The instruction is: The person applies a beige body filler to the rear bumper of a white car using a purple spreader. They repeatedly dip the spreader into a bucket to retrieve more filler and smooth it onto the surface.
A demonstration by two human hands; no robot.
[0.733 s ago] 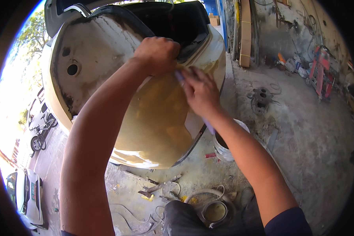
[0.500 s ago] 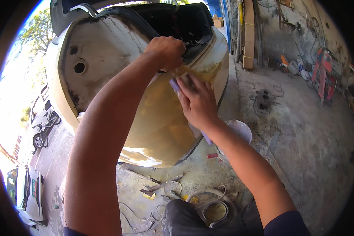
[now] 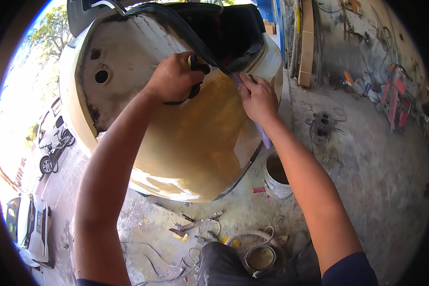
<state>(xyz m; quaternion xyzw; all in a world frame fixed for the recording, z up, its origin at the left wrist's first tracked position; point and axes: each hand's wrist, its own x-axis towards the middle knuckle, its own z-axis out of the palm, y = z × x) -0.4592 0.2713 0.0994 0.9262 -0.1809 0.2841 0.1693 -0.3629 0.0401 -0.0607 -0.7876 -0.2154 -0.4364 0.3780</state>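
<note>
My left hand [image 3: 171, 81] is closed on a small black and yellow object [image 3: 200, 71] at the upper edge of a car's rear quarter panel [image 3: 195, 148], which has cream paint and yellowish patches. My right hand [image 3: 260, 97] grips a long purple strip or block [image 3: 264, 136], lying along the panel's upper right. Beside my left hand is a bare inner metal recess [image 3: 124, 52] with holes; above my right hand is the dark opening [image 3: 219, 33] at the back of the car.
A white bucket [image 3: 276, 186] stands below right. Tools [image 3: 200, 221], hoses and a tin [image 3: 261, 256] lie by my legs. A metal part [image 3: 323, 126], red jack [image 3: 395, 95] and cardboard strip [image 3: 306, 47] are right. A bicycle [image 3: 55, 150] and white car [image 3: 26, 229] are left.
My left hand has moved left and slightly down, now showing the black and yellow object. My right hand has moved rightward and up along the panel with the purple piece.
</note>
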